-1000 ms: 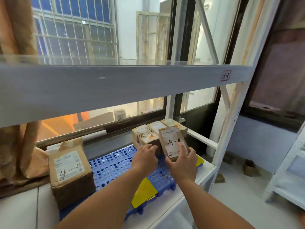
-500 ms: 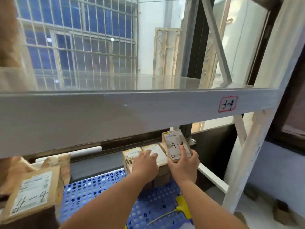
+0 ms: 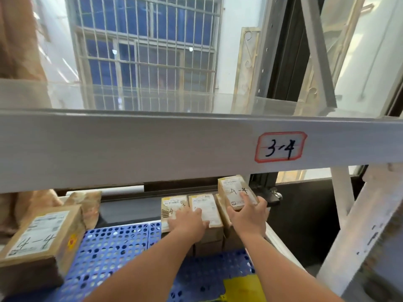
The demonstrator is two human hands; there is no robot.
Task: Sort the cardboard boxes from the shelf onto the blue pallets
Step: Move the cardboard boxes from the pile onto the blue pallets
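The right hand [image 3: 247, 216] grips a small brown cardboard box with a white label marked "4-4" [image 3: 235, 191], at about 5 o'clock in the view. The thumb is on its left edge, the forefinger lies straight across the label and the other fingers wrap its right side. The box is tilted, its far end raised just under the grey-white shelf beam [image 3: 130, 147]. It sits above another box at the far right corner of the blue perforated plastic pallet [image 3: 113, 247]; whether it touches that one I cannot tell

At 9 o'clock of that hand, the left hand [image 3: 187, 221] rests palm down, fingers close together and nearly straight, on two small labelled cardboard boxes [image 3: 204, 205] that stand side by side on the pallet

At 8 o'clock a larger brown cardboard box with a "4-4" label [image 3: 37, 238] sits on the pallet's left edge. A red-bordered "3-4" sticker [image 3: 280, 147] is on the beam at 3 o'clock, and a yellow sheet [image 3: 242, 288] lies on the pallet at 6 o'clock
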